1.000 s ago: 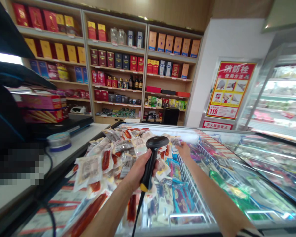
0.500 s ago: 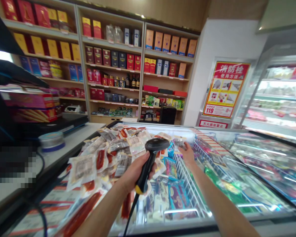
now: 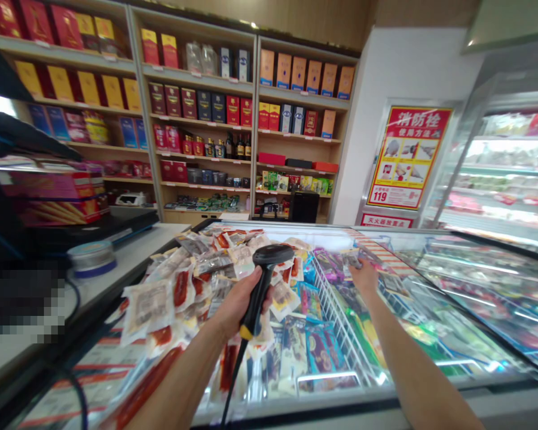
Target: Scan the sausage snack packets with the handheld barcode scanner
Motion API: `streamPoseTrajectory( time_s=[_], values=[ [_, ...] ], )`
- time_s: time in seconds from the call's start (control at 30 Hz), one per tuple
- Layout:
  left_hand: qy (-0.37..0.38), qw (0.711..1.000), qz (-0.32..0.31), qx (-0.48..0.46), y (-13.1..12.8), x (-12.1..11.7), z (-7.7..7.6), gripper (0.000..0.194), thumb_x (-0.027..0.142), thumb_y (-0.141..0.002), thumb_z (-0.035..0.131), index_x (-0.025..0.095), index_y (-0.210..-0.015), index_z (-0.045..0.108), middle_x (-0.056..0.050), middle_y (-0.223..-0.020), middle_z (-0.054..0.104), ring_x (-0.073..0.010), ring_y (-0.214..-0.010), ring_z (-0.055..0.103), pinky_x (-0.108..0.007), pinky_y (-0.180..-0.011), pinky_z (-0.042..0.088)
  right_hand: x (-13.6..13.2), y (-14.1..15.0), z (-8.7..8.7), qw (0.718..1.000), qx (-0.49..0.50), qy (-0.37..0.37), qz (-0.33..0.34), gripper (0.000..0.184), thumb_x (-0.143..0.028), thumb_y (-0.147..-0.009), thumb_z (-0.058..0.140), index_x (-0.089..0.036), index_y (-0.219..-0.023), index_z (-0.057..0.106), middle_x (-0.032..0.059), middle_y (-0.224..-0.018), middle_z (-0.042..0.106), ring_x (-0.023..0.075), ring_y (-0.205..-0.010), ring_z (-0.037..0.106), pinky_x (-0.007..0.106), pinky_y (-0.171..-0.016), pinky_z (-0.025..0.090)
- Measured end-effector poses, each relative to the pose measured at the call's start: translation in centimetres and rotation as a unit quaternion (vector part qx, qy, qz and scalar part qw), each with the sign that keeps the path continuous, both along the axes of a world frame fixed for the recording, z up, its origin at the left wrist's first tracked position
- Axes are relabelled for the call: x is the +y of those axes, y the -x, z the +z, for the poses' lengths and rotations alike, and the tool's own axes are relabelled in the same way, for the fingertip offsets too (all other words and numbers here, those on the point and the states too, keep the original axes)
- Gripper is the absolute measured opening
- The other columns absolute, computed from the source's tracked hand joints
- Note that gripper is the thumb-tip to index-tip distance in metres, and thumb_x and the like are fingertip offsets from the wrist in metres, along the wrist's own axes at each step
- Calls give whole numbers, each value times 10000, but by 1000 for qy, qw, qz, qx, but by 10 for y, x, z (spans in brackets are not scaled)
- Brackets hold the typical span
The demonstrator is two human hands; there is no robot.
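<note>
My left hand (image 3: 245, 301) is wrapped round the handle of a black barcode scanner (image 3: 272, 255), its head upright and its cord trailing down towards me. Beyond and to the left of it lies a heap of clear vacuum-packed food packets (image 3: 150, 307), several with reddish-brown contents. My right hand (image 3: 364, 278) reaches out over the right part of the chest freezer (image 3: 336, 230). Its fingers are closed on a small clear food packet (image 3: 352, 259), whose contents I cannot make out.
Wrapped ice creams (image 3: 320, 346) lie below the glass beside a white wire divider (image 3: 341, 319). To the left, a counter carries a round tin (image 3: 92, 258) and snack boxes (image 3: 67, 194). Shelves of boxed goods (image 3: 201, 104) line the back wall; a glass-front cooler (image 3: 511, 173) stands right.
My right hand has moved to the right with the packet, away from the heap. The scanner in my left hand has shifted slightly left.
</note>
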State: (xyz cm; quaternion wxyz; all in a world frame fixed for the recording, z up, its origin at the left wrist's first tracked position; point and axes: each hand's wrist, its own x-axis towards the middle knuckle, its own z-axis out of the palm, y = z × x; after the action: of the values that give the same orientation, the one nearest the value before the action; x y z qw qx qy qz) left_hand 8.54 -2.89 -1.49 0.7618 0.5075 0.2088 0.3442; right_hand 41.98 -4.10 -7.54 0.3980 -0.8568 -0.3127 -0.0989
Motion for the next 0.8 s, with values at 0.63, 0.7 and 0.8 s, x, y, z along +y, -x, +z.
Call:
streamPoseTrajectory(
  time_s=[0.63,0.7,0.8],
  values=[
    [7,999,30,-11,10,10,2,317,454,-725,442,145,-784,480,9,-554,512,-63,-411,449,-174,-379,350,56,129,38,962,-95,102,237,437,-529,-744,308,-230,-789,623,38,-783,631,187,-801,566,271,-663,391],
    [7,999,37,-13,11,10,2,316,455,-723,445,145,-776,476,5,-555,515,-65,-411,451,-173,-377,349,68,151,41,954,-99,131,251,481,-588,-700,333,-209,-768,621,64,-792,631,211,-800,565,295,-654,395],
    [2,999,43,-17,12,10,3,311,456,-717,452,149,-758,471,3,-564,522,-66,-413,455,-177,-386,358,75,160,40,949,-76,161,260,441,-552,-654,429,-170,-780,610,94,-790,629,215,-760,571,281,-611,398]
  ],
)
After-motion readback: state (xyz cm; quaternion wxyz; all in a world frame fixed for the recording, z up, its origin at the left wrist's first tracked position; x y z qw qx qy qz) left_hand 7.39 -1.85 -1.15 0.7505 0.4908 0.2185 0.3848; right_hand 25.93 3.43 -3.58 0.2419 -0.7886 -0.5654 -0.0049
